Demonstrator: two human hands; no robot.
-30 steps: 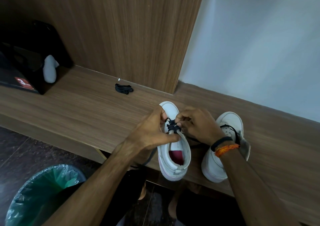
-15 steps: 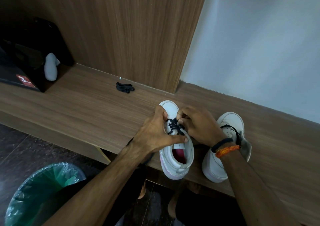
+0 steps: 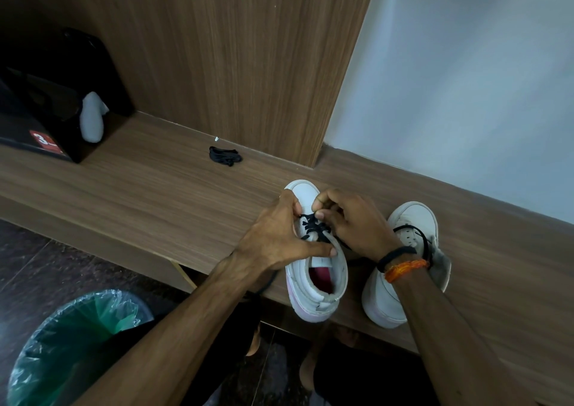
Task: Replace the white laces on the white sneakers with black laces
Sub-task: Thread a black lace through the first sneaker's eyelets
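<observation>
Two white sneakers stand on the wooden bench [image 3: 155, 194], toes pointing away from me. The left sneaker [image 3: 323, 281] carries a black lace [image 3: 313, 227] crossed through its eyelets. My left hand [image 3: 279, 238] grips this shoe's left side, thumb lying across the tongue. My right hand [image 3: 351, 219] pinches the black lace near the upper eyelets with curled fingers. The right sneaker [image 3: 410, 228], partly behind my right wrist, has a black lace looped loosely over it. A loose end of lace hangs off the bench below my left wrist.
A small black lace bundle [image 3: 225, 156] lies near the wooden panel [image 3: 248, 64]. A black box [image 3: 46, 119] with a white object in it sits at the far left. A bin with a green liner [image 3: 77, 343] stands on the dark floor, lower left.
The right hand's fingers have shifted slightly up along the lace toward the toe. The left hand keeps its grip on the shoe. The view moved a little.
</observation>
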